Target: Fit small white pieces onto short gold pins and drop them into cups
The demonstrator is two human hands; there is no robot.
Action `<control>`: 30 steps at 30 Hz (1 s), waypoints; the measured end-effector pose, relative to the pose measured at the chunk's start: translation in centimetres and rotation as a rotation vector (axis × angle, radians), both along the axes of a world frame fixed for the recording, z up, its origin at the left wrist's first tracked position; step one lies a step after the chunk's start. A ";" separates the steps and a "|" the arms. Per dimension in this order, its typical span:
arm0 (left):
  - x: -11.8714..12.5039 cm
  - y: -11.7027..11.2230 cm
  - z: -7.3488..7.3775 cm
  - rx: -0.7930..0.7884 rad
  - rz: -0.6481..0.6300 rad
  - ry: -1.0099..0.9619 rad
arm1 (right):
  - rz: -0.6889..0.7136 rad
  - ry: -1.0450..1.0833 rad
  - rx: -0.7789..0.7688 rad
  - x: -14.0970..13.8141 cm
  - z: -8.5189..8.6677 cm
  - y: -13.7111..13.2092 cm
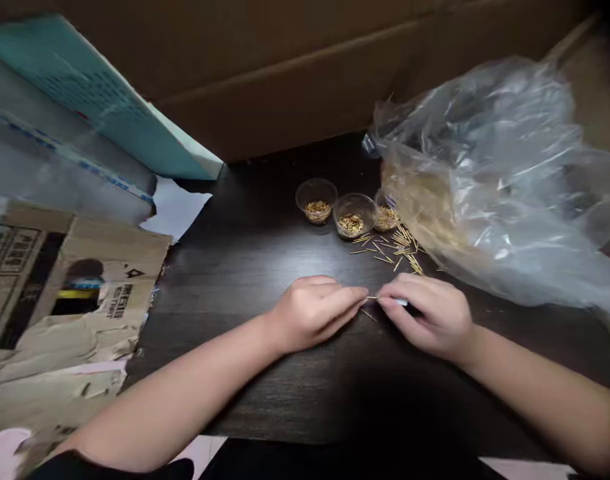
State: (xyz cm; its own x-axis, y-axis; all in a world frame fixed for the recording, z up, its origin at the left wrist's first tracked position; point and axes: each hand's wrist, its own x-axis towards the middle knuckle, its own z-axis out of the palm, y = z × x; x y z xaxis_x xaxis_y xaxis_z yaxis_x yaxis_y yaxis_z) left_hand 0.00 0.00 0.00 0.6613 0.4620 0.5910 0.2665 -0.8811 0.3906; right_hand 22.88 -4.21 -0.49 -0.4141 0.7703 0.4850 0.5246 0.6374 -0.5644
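One slim gold pin (373, 297), held between my hands; my left hand (317, 310), fingertips closed at one end; my right hand (432, 313), pinching the other, with a small white piece (401, 302); one loose pin (369, 315), just below; three clear cups (363, 205), part-filled, perhaps the portion done; scattered pins (405, 248) alongside, apparently still to do; total uncounted.

Dark wood-grain table (225, 280) with three little clear cups (317, 191) on it, big crinkly plastic bag (515, 180) right beside them, thin gold pins (413, 264) scattered loose in front
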 end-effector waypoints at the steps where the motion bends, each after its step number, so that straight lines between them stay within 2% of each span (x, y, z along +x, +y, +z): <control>1: 0.0 0.0 0.0 -0.002 -0.001 0.003 | 0.011 0.007 0.012 -0.1 0.0 0.1; 6: 0.1 -0.1 0.2 -0.023 -0.001 0.044 | 0.034 -0.002 0.033 -0.4 0.1 0.3; 11: 0.0 -0.1 -0.5 -0.071 0.036 0.027 | 0.007 -0.016 0.091 -0.3 0.1 0.3; 13: -0.1 0.2 -0.9 -0.107 0.065 0.022 | -0.030 -0.034 0.123 0.0 0.9 0.4; 16: -0.2 0.8 -1.0 -0.220 0.076 0.007 | -0.136 -0.121 0.140 0.8 3.1 0.1; 18: -0.3 1.1 -0.9 -0.335 0.075 0.002 | -0.230 -0.194 0.128 1.5 4.4 -0.8; 20: -0.4 1.3 -0.7 -0.438 0.080 0.009 | -0.347 -0.256 0.088 2.4 5.0 -2.1; 22: -0.4 1.4 -0.6 -0.506 0.085 0.017 | -0.440 -0.315 0.046 3.3 4.4 -3.6; 25: -0.3 1.4 -0.6 -0.566 0.081 0.014 | -0.577 -0.421 0.029 4.4 2.1 -5.2; 28: -0.3 1.4 -0.5 -0.591 0.081 0.009 | -0.700 -0.540 0.028 5.0 -0.3 -5.3; 30: -0.2 1.3 -0.4 -0.597 0.085 0.012 | -0.720 -0.577 0.028 5.0 -1.2 -4.9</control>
State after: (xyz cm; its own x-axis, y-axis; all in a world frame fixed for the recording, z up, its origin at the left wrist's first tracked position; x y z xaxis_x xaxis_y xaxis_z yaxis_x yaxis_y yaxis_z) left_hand -0.25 1.35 -0.43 0.6125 0.7631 0.2060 0.3337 -0.4859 0.8078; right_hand 27.93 -9.07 -1.66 -0.0228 0.9268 0.3749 0.9950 0.0573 -0.0812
